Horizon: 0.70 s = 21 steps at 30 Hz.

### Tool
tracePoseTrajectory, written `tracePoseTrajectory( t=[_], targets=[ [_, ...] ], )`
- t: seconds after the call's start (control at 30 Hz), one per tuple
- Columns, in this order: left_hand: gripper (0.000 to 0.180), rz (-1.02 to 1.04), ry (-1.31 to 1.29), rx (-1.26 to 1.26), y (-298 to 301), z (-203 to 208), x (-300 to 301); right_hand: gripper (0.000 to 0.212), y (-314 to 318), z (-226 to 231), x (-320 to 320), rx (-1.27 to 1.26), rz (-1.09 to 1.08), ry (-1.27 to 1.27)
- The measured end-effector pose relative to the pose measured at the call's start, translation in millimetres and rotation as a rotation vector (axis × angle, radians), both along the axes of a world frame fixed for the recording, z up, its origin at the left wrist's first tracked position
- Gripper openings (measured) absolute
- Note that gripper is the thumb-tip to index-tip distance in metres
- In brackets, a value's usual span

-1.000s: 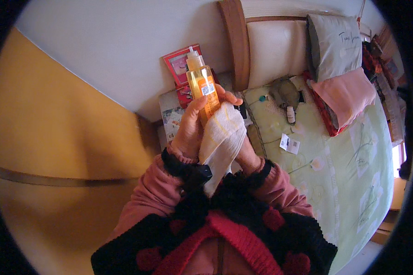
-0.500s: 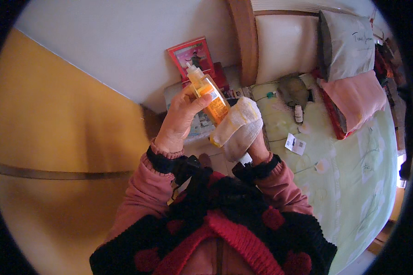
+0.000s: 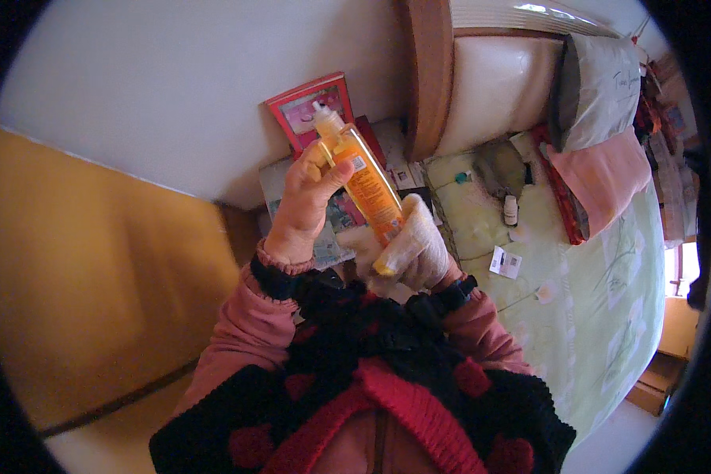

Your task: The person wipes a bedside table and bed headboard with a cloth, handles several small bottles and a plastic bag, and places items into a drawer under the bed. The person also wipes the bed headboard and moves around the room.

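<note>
The left hand [image 3: 304, 196] is pinching a tall, orange, see-through plastic bottle [image 3: 369, 189], its base slanting toward the right hand [image 3: 432, 257], fingers unreadable beneath white-and-yellow cloth [image 3: 411, 229].

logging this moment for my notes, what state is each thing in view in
Orange pump bottle: tilted, gripped in the left hand
Pale cloth: bunched, against the bottle's lower end
Right hand: mostly covered by the cloth
Red picture frame: standing, partly hidden
Small white bottle: upright or lying, cannot tell
White leaflet: lying open
Grey pillow: propped by the headboard
Floral bedspread: spread out
</note>
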<state>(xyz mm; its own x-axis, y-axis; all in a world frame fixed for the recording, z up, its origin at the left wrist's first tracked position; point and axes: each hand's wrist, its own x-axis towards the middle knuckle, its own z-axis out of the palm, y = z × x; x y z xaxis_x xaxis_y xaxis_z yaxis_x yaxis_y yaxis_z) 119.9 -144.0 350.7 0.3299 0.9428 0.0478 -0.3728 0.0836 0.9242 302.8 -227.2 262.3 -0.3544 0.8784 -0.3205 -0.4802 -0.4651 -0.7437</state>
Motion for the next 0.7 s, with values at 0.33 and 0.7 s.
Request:
tracePoseTrajectory(
  t=[0.33, 0.7],
  targets=[
    [0.039, 0.143, 0.172, 0.118, 67.6, -33.8, -11.1, 0.029, 0.8, -64.4, 32.6, 0.586, -0.143, -1.637],
    [0.043, 0.276, 0.637, 0.22, 139.3, -135.6, 41.9, 0.015, -16.3, -73.4, 113.8, 0.317, 0.055, -1.281]
  ],
)
